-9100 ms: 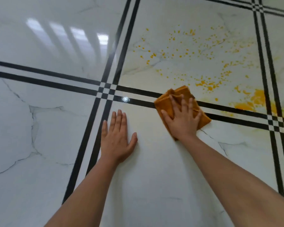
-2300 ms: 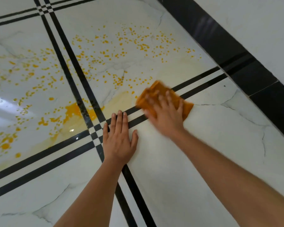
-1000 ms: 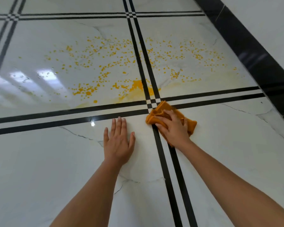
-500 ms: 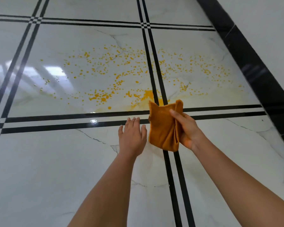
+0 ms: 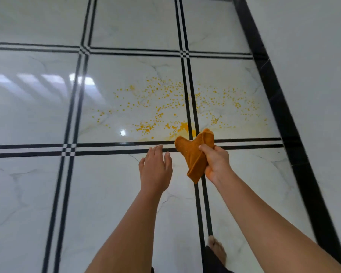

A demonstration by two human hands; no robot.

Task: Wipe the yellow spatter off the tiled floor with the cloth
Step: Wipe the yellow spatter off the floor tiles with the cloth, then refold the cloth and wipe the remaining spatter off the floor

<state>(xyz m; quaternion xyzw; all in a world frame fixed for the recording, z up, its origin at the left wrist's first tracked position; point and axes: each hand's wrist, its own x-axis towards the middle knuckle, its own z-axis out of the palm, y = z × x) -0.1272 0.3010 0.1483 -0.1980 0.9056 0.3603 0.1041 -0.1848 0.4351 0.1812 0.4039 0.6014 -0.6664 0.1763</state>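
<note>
Tiled floor (image 5: 106, 194) has plenty of spatter (image 5: 159, 115), so with right hand (image 5: 217, 163) gripping the cloth (image 5: 193, 154) and left hand (image 5: 156, 168) spread open, I'd refold to a clean side.

Glossy white tiled floor (image 5: 37, 194), marble-veined, cut into large squares by paired black lines. Landmark: the lengthwise double black line (image 5: 186, 75). Strewn across it and over the tiles on both sides, yellow spatter (image 5: 159, 115), fine dots reaching further to its left than to its right. Against its left edge, a thicker wet yellow puddle (image 5: 183, 128) with a pale smear beside it. Well to its right, a broad black border band (image 5: 280, 107) along the floor's edge. At its right edge, near end, a bare foot (image 5: 218, 251) planted on the tile. Far to its left, bright glare (image 5: 47, 79).
</note>
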